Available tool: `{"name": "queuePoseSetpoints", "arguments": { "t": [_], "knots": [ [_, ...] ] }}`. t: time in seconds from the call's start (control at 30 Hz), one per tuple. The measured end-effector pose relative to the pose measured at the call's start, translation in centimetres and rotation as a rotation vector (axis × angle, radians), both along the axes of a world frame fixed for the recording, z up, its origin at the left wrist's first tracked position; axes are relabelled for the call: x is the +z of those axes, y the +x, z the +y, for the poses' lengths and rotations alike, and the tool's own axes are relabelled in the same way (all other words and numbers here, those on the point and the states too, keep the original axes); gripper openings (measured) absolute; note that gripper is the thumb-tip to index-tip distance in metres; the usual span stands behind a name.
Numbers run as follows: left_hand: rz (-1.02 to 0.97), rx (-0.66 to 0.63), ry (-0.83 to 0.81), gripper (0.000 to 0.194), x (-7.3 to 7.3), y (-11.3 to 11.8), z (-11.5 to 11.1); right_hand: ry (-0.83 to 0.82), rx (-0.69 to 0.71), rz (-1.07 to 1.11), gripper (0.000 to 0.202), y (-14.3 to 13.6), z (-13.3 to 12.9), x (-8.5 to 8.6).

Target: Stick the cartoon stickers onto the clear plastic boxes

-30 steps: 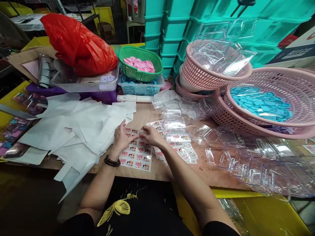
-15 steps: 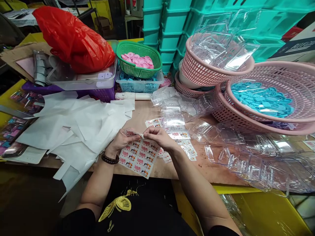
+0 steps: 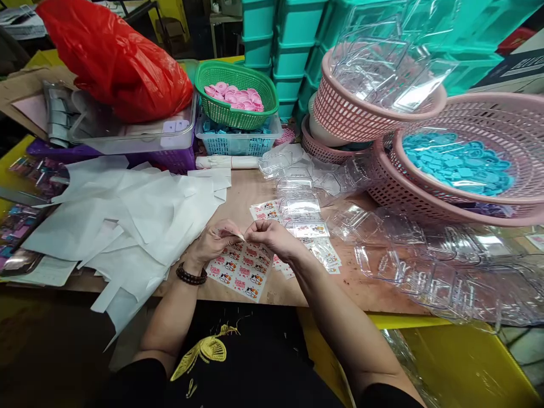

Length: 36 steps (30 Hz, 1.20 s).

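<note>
A sheet of cat stickers [image 3: 242, 272] with pink lettering hangs over the near edge of the work table. Its upper corner is curled up in my left hand [image 3: 215, 242], whose thumb and fingers are closed on it. My right hand [image 3: 274, 237] is in a pinch at the tip of that curled corner, fingertips almost meeting the left ones. Whether a single sticker is between the right fingertips is too small to tell. More sticker sheets [image 3: 321, 252] lie just right of my right hand, partly under clear plastic cases [image 3: 300, 207].
White backing paper [image 3: 140, 209] is heaped on the left. Clear plastic cases [image 3: 429, 277] spread across the right. Behind stand a green basket [image 3: 233, 116] of pink pieces, a pink basket [image 3: 450, 207] with blue pieces, another pink basket [image 3: 348, 113] of clear cases, and a red bag [image 3: 123, 68].
My fingertips have drawn slightly apart at the curled corner, and its edge shows more between them. The view has shifted a little; both hands stay over the sheet.
</note>
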<state>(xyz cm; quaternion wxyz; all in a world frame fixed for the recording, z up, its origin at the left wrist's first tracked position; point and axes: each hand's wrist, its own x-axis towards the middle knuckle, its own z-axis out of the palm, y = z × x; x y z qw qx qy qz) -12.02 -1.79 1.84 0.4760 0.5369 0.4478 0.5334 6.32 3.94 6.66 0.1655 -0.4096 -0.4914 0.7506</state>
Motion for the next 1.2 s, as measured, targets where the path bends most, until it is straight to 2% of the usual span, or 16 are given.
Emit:
{"name": "queuePoseSetpoints", "arguments": {
  "t": [0.1,0.2,0.27,0.33,0.5,0.63,0.73,0.8,0.87,0.9,0.93,1.0,1.07,1.1,1.13,1.2],
  "knots": [
    [-0.003,0.048,-0.106,0.04,0.0,0.1,0.0,0.176,-0.024,-0.042,0.02,0.0,-0.4,0.1],
    [-0.019,0.072,-0.26,0.04,0.1,0.4,-0.2,0.614,-0.074,-0.24,0.005,0.0,-1.2,0.2],
    [-0.057,0.083,-0.332,0.039,0.4,0.7,-0.3,0.898,-0.072,-0.394,0.011,-0.1,-1.8,0.1],
    [-0.123,0.08,-0.373,0.037,0.7,0.7,-0.5,1.079,-0.059,-0.495,0.011,-0.2,-2.2,-0.3],
    [-0.216,0.067,-0.476,0.038,1.2,0.0,-0.4,1.353,-0.027,-0.698,0.024,-0.8,-3.3,-2.3],
    [-0.01,0.069,-0.547,0.045,1.4,-0.8,0.2,1.472,0.168,-0.674,0.035,-0.9,-4.1,-3.8],
    [0.189,0.028,-0.587,0.048,1.3,-1.3,0.9,1.494,0.294,-0.596,0.035,-0.9,-4.8,-4.2],
    [0.32,0.025,-0.559,0.05,1.2,-1.9,1.6,1.514,0.357,-0.511,0.033,-0.5,-5.5,-3.9],
    [0.433,0.066,-0.505,0.051,1.2,-2.7,2.5,1.552,0.377,-0.389,0.028,0.4,-6.0,-3.1],
    [0.476,0.094,-0.479,0.048,1.2,-3.2,3.1,1.557,0.343,-0.337,0.026,1.1,-6.0,-2.5],
    [0.511,0.122,-0.456,0.044,1.3,-3.5,3.6,1.533,0.261,-0.305,0.025,2.1,-5.7,-1.8],
    [0.576,0.186,-0.398,0.031,1.8,-3.7,4.6,1.363,-0.013,-0.298,0.019,4.5,-4.1,-0.4],
    [0.705,0.27,-0.249,0.015,2.4,-2.9,5.4,1.064,-0.31,-0.292,0.014,7.3,-1.2,0.9],
    [0.786,0.305,-0.142,0.015,2.7,-1.9,5.6,0.913,-0.409,-0.263,0.02,8.6,0.5,1.4],
    [0.872,0.319,-0.022,0.022,2.9,-0.7,5.7,0.78,-0.466,-0.234,0.028,9.8,2.1,1.7],
    [0.967,0.264,0.162,0.031,3.1,2.2,5.7,0.591,-0.463,-0.194,0.041,11.5,4.9,1.8]
  ]
}}
